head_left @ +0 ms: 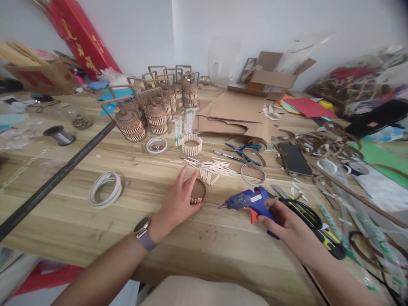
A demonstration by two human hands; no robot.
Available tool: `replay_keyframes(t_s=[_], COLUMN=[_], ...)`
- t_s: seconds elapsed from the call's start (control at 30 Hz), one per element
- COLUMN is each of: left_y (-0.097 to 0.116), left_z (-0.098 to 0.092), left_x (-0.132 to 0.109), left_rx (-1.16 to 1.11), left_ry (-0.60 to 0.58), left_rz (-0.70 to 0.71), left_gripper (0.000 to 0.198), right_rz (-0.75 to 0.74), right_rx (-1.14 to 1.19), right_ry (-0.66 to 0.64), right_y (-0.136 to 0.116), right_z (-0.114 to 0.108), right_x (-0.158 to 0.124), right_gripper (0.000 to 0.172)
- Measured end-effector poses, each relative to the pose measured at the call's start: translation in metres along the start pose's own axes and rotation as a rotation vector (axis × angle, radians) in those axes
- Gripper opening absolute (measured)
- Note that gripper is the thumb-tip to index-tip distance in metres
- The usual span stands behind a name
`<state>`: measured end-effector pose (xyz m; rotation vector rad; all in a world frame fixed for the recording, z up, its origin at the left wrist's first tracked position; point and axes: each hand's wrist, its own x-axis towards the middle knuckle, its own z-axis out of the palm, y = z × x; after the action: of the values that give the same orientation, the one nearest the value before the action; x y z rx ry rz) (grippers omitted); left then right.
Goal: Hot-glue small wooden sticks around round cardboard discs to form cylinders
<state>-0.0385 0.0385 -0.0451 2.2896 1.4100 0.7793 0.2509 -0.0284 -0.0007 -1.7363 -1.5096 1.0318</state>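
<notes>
My left hand (178,193), with a watch on its wrist, curves its thumb and fingers around a small round cardboard piece (198,191) on the table. Short wooden sticks stand along part of that piece's edge; my fingers hide its left side. In my right hand (283,219) is a blue hot glue gun (244,199) with an orange trigger, its nozzle pointing left toward the round piece. Just beyond my left hand lies a loose pile of short wooden sticks (216,168). Behind the pile stands a ring of upright sticks (191,145).
Several small lidded stick baskets (157,117) with tall handles stand at the back. White rings (105,190) lie at left, near a wire spool (59,135). Pliers (244,148), a phone (295,159), scissors (328,240) and brown strips crowd the right. Cardboard sheets (236,108) lie behind.
</notes>
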Motion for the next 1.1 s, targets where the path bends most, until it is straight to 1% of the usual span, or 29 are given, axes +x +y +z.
replay_keyframes(t_s=[0.07, 0.1, 0.13, 0.2, 0.27, 0.3, 0.37, 0.5, 0.7, 0.83, 0.93, 1.1], left_y=[0.0, 0.0, 0.0, -0.001, -0.002, -0.002, -0.003, -0.003, -0.002, -0.003, -0.003, -0.004], left_z=[-0.001, -0.001, -0.001, -0.001, -0.001, -0.001, 0.0, 0.0, -0.001, -0.001, -0.001, 0.0], left_x=[0.0, 0.0, 0.0, 0.0, 0.0, 0.0, 0.0, 0.001, 0.001, 0.0, 0.0, 0.0], left_rx=[-0.008, -0.01, -0.012, -0.014, -0.012, -0.012, -0.009, 0.004, 0.001, 0.007, 0.007, 0.016], left_ry=[-0.009, -0.014, -0.017, -0.015, -0.006, -0.003, -0.004, -0.01, -0.004, 0.0, 0.0, 0.001], left_rz=[-0.004, -0.007, -0.007, -0.005, -0.002, 0.001, 0.006, 0.011, 0.018, 0.025, 0.026, 0.041], left_gripper=[0.102, 0.102, 0.101, 0.101, 0.101, 0.102, 0.102, 0.1, 0.1, 0.101, 0.102, 0.104], right_rz=[0.027, 0.059, 0.088, 0.122, 0.122, 0.117, 0.085, -0.08, -0.251, -0.369, -0.392, -0.387], right_rx=[0.15, 0.213, 0.278, 0.412, 0.471, 0.449, 0.33, 0.123, -0.037, -0.151, -0.194, -0.208], right_ry=[0.055, 0.051, 0.022, -0.084, -0.16, -0.17, -0.171, -0.207, -0.199, -0.161, -0.146, -0.164], right_y=[-0.003, -0.004, -0.005, -0.007, -0.009, -0.009, -0.009, -0.006, 0.003, 0.004, 0.002, 0.0], right_z=[0.004, 0.007, 0.011, 0.019, 0.027, 0.031, 0.037, 0.043, 0.048, 0.051, 0.052, 0.053], right_x=[-0.002, -0.002, -0.001, 0.004, 0.012, 0.016, 0.023, 0.026, 0.024, 0.025, 0.025, 0.024], right_gripper=[0.029, 0.028, 0.027, 0.027, 0.029, 0.031, 0.033, 0.031, 0.021, 0.022, 0.023, 0.021])
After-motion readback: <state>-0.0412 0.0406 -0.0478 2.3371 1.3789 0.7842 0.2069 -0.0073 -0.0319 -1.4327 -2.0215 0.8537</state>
